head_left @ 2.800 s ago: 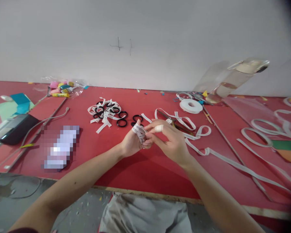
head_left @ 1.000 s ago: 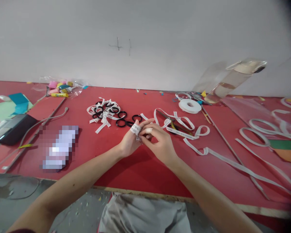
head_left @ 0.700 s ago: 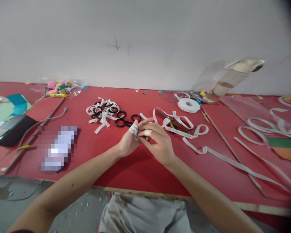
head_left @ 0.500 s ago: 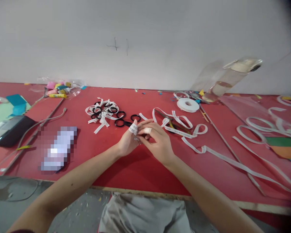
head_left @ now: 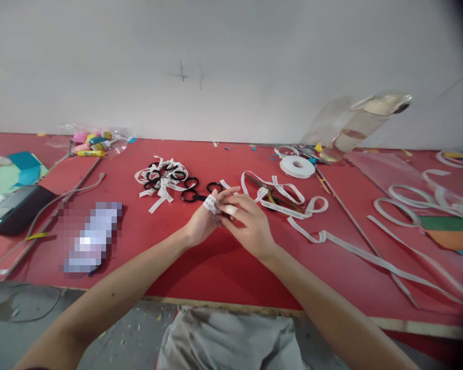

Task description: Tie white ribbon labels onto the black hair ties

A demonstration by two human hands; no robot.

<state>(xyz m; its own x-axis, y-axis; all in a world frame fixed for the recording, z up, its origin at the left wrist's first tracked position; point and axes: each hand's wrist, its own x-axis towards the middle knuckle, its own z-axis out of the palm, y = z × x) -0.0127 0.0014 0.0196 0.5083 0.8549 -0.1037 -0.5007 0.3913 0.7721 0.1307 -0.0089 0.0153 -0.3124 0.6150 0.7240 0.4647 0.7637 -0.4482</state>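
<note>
Printed white ribbon (head_left: 210,202) is wrapped around the thumb of my left hand (head_left: 199,225), whose fingers are mostly hidden behind the other hand. My right hand (head_left: 252,226) meets it above the table, its thumb and fingertips pinched on the ribbon near the left thumb. One right finger wears a white band (head_left: 231,209). Just beyond the hands lie loose black rings (head_left: 191,182). To their left sits a pile of black rings tied with white ribbon bows (head_left: 164,177). Yellow-handled scissors (head_left: 270,197) rest among loose ribbon (head_left: 293,211) to the right.
A white ribbon roll (head_left: 298,167) stands near a tilted clear bottle (head_left: 357,133) by the wall. Long ribbon strips (head_left: 370,259) trail across the right side of the red table (head_left: 224,280). At left are a blurred-out phone (head_left: 94,236), a cable (head_left: 67,192) and a dark device (head_left: 21,208).
The hands stay together at nearly the same spot. The right fingers have shifted slightly around the ribbon on the left thumb, and the view has moved a little.
</note>
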